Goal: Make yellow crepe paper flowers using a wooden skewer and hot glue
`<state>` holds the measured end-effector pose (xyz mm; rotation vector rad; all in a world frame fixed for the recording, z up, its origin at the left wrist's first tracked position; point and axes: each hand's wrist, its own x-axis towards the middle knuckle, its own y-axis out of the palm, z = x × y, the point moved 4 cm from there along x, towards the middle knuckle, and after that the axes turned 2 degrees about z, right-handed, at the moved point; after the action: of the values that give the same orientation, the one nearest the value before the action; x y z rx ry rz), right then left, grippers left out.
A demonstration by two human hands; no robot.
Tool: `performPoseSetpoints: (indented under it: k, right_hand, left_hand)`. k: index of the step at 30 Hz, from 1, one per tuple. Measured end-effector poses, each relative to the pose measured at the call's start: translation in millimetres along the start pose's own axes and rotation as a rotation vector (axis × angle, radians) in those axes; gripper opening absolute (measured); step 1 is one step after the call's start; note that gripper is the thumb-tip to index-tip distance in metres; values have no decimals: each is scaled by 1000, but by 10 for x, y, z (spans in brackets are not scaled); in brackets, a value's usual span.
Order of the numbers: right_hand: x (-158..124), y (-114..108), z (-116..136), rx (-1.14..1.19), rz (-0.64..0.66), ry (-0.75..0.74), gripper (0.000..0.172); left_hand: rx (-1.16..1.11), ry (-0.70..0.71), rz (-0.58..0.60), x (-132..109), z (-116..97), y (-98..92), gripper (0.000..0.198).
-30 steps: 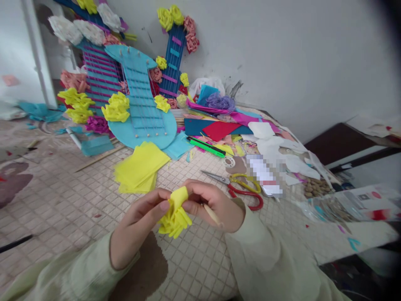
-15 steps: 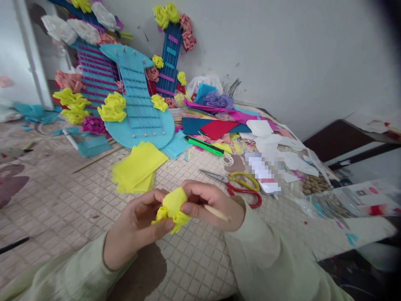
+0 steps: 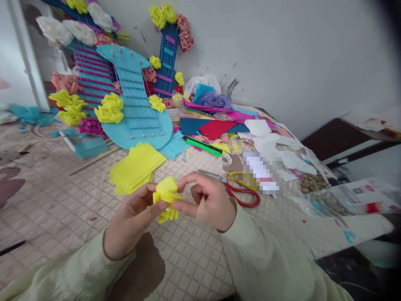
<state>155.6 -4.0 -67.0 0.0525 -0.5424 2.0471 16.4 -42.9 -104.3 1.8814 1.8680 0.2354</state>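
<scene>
My left hand [image 3: 130, 220] is closed on a yellow crepe-paper flower [image 3: 167, 197] above the table, thumb in front and fingers behind it. A smooth yellow petal stands up at its top, with crumpled petals below. My right hand [image 3: 210, 205] keeps a thin wooden stick [image 3: 201, 208] tucked in its curled fingers. Its thumb tip touches the right side of the flower, while the index finger arches above. Behind my left hand lies a fanned stack of yellow paper pieces [image 3: 134, 167]. Scissors [image 3: 242, 190] with red and yellow handles lie just beyond my right hand.
A light-blue guitar-shaped board [image 3: 138, 113] with strings and yellow flowers leans at the back left. A green cutter knife [image 3: 203, 145], a white spool [image 3: 225, 160] and paper scraps lie behind the scissors. Purple yarn [image 3: 216, 101] sits near the wall; brown pebbles [image 3: 312, 183] lie at right.
The upper petal now looks folded and rounder at the flower's top. My right index finger has lifted off it, and the stick has swung from pointing right to pointing down toward me.
</scene>
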Motion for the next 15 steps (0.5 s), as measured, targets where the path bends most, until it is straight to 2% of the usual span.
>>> performPoseSetpoints:
  k: [4,7,15]
  right_hand:
    - [-5,-12,28,-75,-56,-54,25]
    - [-7,1,70,-103,-68,-148,21]
    - [-2,38,84,-52,16,-251,12]
  left_hand:
    - [-57,-41,-35,-17,-22,44,18]
    - [-32,-46,-30,-13,-18,39,19]
    - [-23,-101,-30,-25,20,31,19]
